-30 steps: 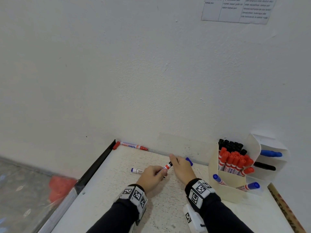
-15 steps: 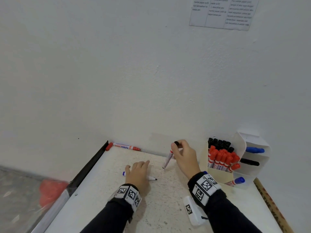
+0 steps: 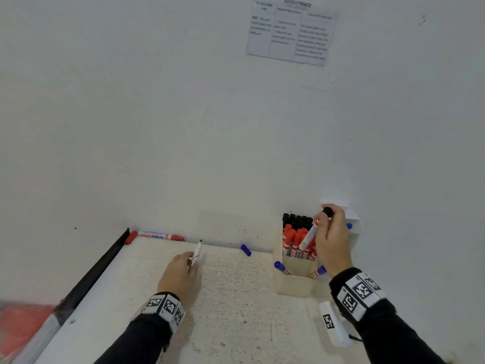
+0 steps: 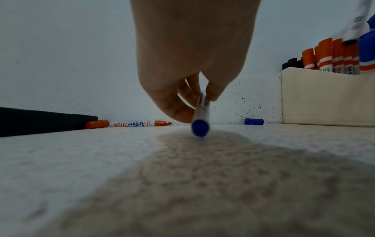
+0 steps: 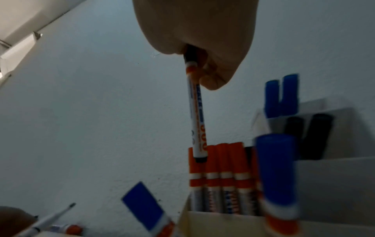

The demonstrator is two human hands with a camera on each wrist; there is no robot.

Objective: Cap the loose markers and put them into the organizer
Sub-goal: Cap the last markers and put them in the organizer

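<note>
Two grips clamped, right hand (image 3: pixel 332 239) pinching black-capped marker (image 3: pixel 311 235) above organizer (image 3: pixel 294 286), left hand (image 3: pixel 181 274) pinching uncapped marker (image 3: pixel 196 252)

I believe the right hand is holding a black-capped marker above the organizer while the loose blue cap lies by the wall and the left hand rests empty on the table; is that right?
Not quite: the left hand is not empty. The head view shows it pinching an uncapped marker. The rest stands: the right hand holds the black-capped marker above the organizer, and the blue cap lies by the wall.

A printed paper sheet (image 3: pixel 291 32) hangs on the white wall (image 3: pixel 157 127) above the table (image 3: pixel 236 324).
</note>
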